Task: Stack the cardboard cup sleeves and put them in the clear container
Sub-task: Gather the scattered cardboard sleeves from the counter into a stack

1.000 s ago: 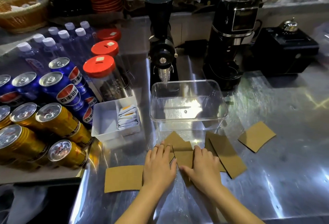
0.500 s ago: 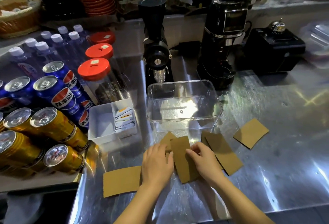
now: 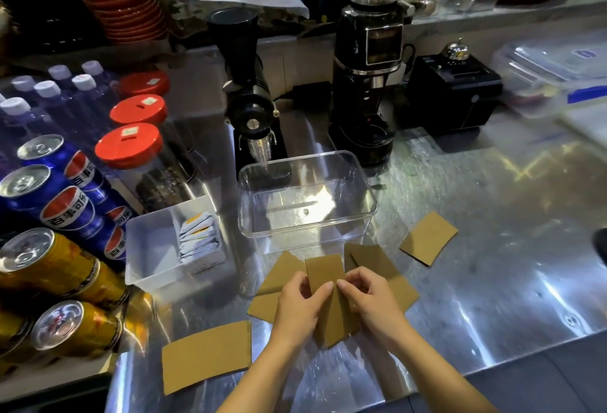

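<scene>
A steel counter (image 3: 476,248) carries the work, with a black grinder (image 3: 249,110) and a coffee machine (image 3: 371,84) standing at its back and rows of drink cans (image 3: 59,195) lying along the left edge. Near the middle stands the clear container (image 3: 307,199), open-topped, with nothing visible inside. Just in front of it both hands meet on one cardboard sleeve (image 3: 326,301) – the left hand (image 3: 300,310) pinches its left edge, fingers curled and thumb on top, while the right hand (image 3: 371,304) grips the right edge the same way. The held sleeve is longways toward the container, over another sleeve (image 3: 276,284) that fans out to the left beneath the left hand. Two overlapping sleeves (image 3: 381,268) lie just right of the hands (how many exactly is hard to count). A single sleeve (image 3: 428,238) lies well apart at the right, and another flat one (image 3: 207,355) lies at the near left. A white tray (image 3: 147,248) of sachets (image 3: 198,238) stands left of the container – close beside it.
</scene>
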The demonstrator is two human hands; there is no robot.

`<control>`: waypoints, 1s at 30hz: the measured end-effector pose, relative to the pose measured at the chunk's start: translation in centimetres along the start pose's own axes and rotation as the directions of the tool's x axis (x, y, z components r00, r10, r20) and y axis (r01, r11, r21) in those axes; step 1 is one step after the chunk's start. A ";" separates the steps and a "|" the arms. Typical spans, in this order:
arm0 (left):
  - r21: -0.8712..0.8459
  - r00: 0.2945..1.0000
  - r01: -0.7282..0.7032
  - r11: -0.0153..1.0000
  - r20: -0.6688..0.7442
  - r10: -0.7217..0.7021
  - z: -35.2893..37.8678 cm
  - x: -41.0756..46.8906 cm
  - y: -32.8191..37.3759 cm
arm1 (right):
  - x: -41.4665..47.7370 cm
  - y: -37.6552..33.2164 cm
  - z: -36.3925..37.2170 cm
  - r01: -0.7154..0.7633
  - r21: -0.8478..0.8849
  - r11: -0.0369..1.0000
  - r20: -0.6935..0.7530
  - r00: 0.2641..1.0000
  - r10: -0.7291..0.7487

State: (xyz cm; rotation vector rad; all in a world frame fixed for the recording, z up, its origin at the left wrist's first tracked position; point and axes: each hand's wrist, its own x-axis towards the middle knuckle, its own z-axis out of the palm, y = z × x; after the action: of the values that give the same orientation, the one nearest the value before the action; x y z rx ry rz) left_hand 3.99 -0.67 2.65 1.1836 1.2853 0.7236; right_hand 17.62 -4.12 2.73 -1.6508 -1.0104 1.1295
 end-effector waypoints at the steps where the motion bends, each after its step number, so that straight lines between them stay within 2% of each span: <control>1: -0.056 1.000 0.017 0.998 0.017 -0.016 0.3 0.1 0.0 | 0.0 0.0 -0.2 0.008 -0.011 1.000 -0.015 1.000 -0.008; 3: -0.187 0.997 0.079 0.979 0.037 -0.073 0.8 0.4 0.0 | 0.1 0.2 -0.7 0.024 -0.058 0.998 -0.071 0.997 -0.028; 5: -0.307 0.987 0.160 0.938 0.029 -0.158 1.1 0.2 0.2 | 0.3 0.6 -1.4 0.014 -0.225 0.974 -0.185 0.981 -0.056; 7: -0.378 0.971 0.232 0.896 0.035 -0.236 1.2 0.1 0.6 | 0.6 1.2 -2.4 -0.052 -0.421 0.906 -0.301 0.950 -0.085; 9: -0.434 0.950 0.308 0.847 0.093 -0.298 1.0 0.2 0.9 | 1.0 1.7 -3.2 -0.172 -0.551 0.816 -0.365 0.930 -0.050; 12: -0.494 0.913 0.406 0.769 0.187 -0.361 0.8 0.3 1.2 | 1.4 2.4 -3.9 -0.314 -0.615 0.723 -0.419 0.907 0.038; 17: -0.496 0.892 0.451 0.742 0.224 -0.393 0.9 0.2 1.5 | 2.0 2.4 -4.6 -0.393 -0.629 0.671 -0.423 0.897 0.128; 19: -0.504 0.882 0.470 0.725 0.228 -0.413 1.1 0.3 1.4 | 2.0 2.5 -4.8 -0.305 -0.512 0.803 -0.360 0.925 0.121; 20: -0.508 0.877 0.479 0.716 0.234 -0.420 1.2 0.4 1.4 | 1.7 2.4 -4.8 -0.237 -0.390 0.890 -0.316 0.942 0.112; 22: -0.522 0.870 0.490 0.698 0.250 -0.424 1.5 0.6 1.3 | 1.1 2.1 -4.5 -0.125 -0.182 0.975 -0.269 0.960 0.073; 25: -0.541 0.865 0.502 0.675 0.309 -0.395 1.8 0.7 1.4 | 0.4 1.5 -3.6 -0.041 0.007 0.999 -0.239 0.970 0.042; 30: -0.560 0.832 0.548 0.622 0.439 -0.338 2.4 0.6 1.5 | -0.4 0.8 -1.3 -0.037 0.086 0.996 -0.118 0.992 0.047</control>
State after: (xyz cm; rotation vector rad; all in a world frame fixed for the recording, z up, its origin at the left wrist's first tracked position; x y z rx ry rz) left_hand 6.69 -0.30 3.52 0.3165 0.8803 0.5277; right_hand 18.85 -5.03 2.40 -1.6590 -0.8450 1.0725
